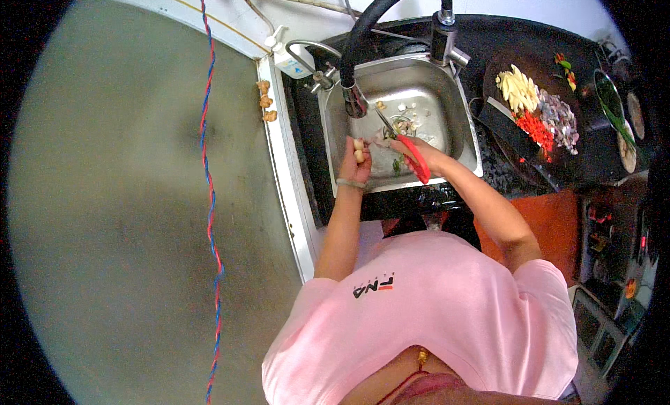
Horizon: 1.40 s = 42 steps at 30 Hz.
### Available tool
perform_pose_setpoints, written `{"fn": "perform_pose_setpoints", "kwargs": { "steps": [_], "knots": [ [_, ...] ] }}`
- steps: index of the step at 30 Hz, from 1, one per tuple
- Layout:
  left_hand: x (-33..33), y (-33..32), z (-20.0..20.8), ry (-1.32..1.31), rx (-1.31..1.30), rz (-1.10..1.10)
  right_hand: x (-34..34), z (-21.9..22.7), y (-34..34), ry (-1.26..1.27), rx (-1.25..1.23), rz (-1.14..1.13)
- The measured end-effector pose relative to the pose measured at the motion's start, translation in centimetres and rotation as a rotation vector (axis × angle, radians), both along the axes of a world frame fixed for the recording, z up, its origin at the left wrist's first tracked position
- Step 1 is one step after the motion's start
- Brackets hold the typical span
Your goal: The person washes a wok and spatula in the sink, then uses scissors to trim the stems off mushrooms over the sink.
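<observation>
Over the near left part of the steel sink, my left hand is closed around small pale rounded pieces, perhaps peeled garlic cloves. My right hand grips red-handled scissors, their metal blades pointing up and left over the basin. The fingertips of both hands are close together below the faucet head. Whether anything else lies between them is too blurred to tell. Pale scraps lie around the drain, and a green bit sits near the front wall.
A round board at the right carries pale strips, chopped red pepper, greyish meat-like pieces and a cleaver. A white bottle and a small tap stand left of the sink. Brown lumps rest on the ledge.
</observation>
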<state>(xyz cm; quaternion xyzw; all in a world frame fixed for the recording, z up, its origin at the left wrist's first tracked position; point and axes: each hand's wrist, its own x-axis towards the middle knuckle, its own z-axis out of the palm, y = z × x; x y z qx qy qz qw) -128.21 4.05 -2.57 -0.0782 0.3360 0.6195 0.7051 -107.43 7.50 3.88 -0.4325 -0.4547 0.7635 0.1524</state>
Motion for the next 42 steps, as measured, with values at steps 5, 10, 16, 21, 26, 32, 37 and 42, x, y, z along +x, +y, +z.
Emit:
{"fn": "perform_pose_setpoints", "kwargs": {
  "steps": [5, 10, 16, 21, 26, 32, 37, 42],
  "knots": [
    [-0.4, 0.0, 0.2, 0.137, 0.111, -0.067, -2.9, -3.9, 2.7, -0.015, 0.116, 0.044],
    [0.4, -0.9, 2.6, 0.461, 0.185, -0.111, -6.2, -3.0, 3.7, 0.257, -0.09, -0.267],
    [0.1, -2.0, 3.9, 0.862, 0.172, -0.205, -7.7, -2.2, 4.0, 0.244, -0.104, -0.165],
    [-0.5, -2.0, 4.3, 1.016, 0.27, -0.278, -8.0, -2.1, 4.1, 0.21, -0.095, -0.109],
    [-0.9, -1.6, 3.5, 1.16, 0.312, -0.318, -7.8, -3.0, 5.0, 0.202, -0.004, 0.0],
    [-0.5, -1.0, 2.5, 1.268, 0.37, -0.285, -7.7, -3.2, 5.4, 0.142, -0.016, 0.013],
    [-0.2, -1.0, 4.1, 1.02, 0.272, -0.345, -7.4, -3.1, 5.3, 0.198, -0.13, -0.017],
    [-0.8, -1.0, 3.3, 0.264, 0.241, 0.013, -7.4, -4.6, 5.4, 0.32, -0.297, -0.066]
  ]
}}
